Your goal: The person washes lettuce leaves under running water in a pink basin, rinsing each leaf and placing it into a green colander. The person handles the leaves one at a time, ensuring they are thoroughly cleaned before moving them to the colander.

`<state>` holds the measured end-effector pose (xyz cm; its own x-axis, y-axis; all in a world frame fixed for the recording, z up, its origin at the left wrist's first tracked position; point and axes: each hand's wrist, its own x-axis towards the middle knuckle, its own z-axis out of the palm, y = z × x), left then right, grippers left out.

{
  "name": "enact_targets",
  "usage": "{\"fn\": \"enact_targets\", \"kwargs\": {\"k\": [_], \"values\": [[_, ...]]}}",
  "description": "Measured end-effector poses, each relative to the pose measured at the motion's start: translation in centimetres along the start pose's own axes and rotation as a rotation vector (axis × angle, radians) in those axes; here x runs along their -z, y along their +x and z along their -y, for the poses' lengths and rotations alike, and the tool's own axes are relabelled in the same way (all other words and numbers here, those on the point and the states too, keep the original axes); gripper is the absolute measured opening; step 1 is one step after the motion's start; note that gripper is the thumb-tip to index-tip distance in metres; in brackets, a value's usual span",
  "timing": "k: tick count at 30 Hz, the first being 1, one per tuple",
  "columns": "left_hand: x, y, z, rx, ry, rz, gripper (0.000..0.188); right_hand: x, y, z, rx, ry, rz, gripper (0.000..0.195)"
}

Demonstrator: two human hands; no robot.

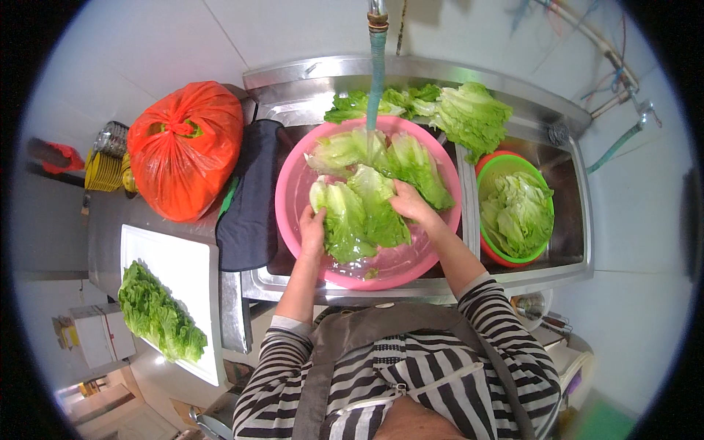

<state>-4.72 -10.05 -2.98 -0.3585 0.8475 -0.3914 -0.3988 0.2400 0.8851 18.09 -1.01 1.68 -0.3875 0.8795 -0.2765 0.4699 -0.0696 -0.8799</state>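
Observation:
A large pink plastic basin (285, 192) with water stands in the sink before me. Over it, my left hand (312, 228) grips the left edge of pale green lettuce leaves (346, 223). My right hand (410, 202) holds a lettuce leaf (377, 203) close beside them. More lettuce (415, 165) lies at the basin's back and right. From the tap, a green hose (376, 77) hangs down with its end above the leaves at the back.
At right, a green basket (482, 176) of lettuce sits in another sink bowl. Lettuce leaves (473, 118) lie along the back ledge. Left are a dark cloth (250, 203), a full red plastic bag (187, 159) and a white cutting board (198, 275) with lettuce.

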Motion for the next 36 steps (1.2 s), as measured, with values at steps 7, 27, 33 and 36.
{"fn": "enact_targets", "kwargs": {"k": [7, 27, 33, 36], "values": [[2.6, 1.2, -0.7, -0.12, 0.309, -0.129, 0.02, 2.6, -0.7, -0.3, 0.095, -0.008, 0.007, 0.041], [-4.4, -1.5, -13.0, 0.091, -0.123, 0.08, 0.048, 0.4, -0.6, 7.2, 0.159, 0.686, 0.233, 0.049], [-5.5, -1.3, -9.0, 0.113, -0.128, 0.293, 0.044, -3.3, 1.4, 7.8, 0.373, -0.151, -0.137, 0.05], [-5.6, -1.8, -9.9, 0.069, 0.061, 0.228, 0.041, -3.3, 1.5, 7.7, 0.296, -0.146, -0.183, 0.045]]}}
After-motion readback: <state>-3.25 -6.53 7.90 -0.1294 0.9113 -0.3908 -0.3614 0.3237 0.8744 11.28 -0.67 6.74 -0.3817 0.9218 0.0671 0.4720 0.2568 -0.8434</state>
